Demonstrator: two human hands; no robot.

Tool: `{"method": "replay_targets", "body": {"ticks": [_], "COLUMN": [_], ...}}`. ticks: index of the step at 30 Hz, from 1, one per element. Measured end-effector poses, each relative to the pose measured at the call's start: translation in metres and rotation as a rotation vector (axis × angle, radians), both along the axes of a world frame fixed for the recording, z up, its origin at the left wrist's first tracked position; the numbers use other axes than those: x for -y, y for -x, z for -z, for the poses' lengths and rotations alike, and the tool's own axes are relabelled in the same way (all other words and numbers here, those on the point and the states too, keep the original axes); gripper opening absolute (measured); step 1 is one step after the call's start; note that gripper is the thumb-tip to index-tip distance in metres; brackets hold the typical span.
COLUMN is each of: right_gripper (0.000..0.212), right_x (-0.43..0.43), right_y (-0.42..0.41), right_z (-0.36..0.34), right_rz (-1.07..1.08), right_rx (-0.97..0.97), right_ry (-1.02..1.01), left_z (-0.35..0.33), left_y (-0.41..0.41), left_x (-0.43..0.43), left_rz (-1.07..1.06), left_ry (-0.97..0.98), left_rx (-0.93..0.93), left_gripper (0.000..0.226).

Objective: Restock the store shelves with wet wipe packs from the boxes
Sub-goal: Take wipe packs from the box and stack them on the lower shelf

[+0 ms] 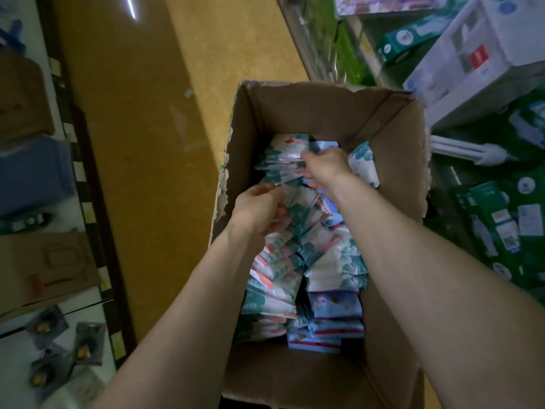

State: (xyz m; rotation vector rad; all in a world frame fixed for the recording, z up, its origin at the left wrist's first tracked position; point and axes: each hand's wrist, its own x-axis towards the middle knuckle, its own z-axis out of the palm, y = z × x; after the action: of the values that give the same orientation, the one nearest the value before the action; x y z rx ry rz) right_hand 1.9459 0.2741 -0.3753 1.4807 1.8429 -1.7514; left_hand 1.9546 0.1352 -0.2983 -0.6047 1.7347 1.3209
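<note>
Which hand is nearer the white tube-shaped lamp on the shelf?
Right. The right hand grips teal-and-white wet wipe packs at the far end of the brown cardboard box, left of the white tube-shaped lamp; the left hand grips packs farther left.

Dim, uneven indoor light. A glare streak lay on the floor (141,128), and the box (295,113) walls were shadowed. Wide-angle distortion bent the edges; shelf goods (477,54) at right were blurred.

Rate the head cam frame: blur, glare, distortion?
Head view: dim, soft overall; shelf goods at right smeared by blur; wide-angle bends the cardboard box walls and floor; one glare streak on the floor, top left; wet wipe packs, gripped by left hand and right hand, legible.
</note>
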Motion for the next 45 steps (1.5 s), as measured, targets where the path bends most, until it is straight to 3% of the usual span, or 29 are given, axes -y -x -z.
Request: {"method": "replay_targets", "body": {"ticks": [2,9,17,22,30,37,41,45], "right_gripper": [0.027,0.008,0.021,0.016,0.010,0.028,0.029,0.026], "right_x": [0.001,0.000,-0.019,-0.023,-0.012,-0.007,-0.008,-0.006], "right_y": [0.014,0.024,-0.009,-0.013,0.033,0.050,0.061,0.067], "right_z": [0.006,0.020,0.001,0.000,0.019,0.020,0.027,0.040], "right_rz": [0.030,0.070,-0.067,-0.241,-0.198,-0.345,-0.457,-0.474], "right_rx": [0.039,0.134,0.165,0.200,0.143,0.280,0.182,0.153], "right_ry": [0.062,0.179,0.455,0.372,0.175,0.155,-0.083,-0.009], "left_z": [0.007,0.023,0.033,0.037,0.055,0.065,0.070,0.075], "left_y": [0.005,0.015,0.030,0.034,0.038,0.039,0.040,0.037], "left_x": [0.001,0.003,-0.009,-0.016,-0.017,-0.022,-0.025,-0.025], "left_rz": [-0.014,-0.050,-0.105,-0.130,-0.140,-0.145,-0.137,-0.119], "left_ry": [-0.022,-0.048,-0.044,-0.044,0.007,-0.040,-0.039,-0.019], "left_rx": [0.010,0.097,0.174,0.171,0.102,0.143,0.150,0.123], "left_gripper": [0.006,0.010,0.019,0.023,0.029,0.031,0.021,0.029]}}
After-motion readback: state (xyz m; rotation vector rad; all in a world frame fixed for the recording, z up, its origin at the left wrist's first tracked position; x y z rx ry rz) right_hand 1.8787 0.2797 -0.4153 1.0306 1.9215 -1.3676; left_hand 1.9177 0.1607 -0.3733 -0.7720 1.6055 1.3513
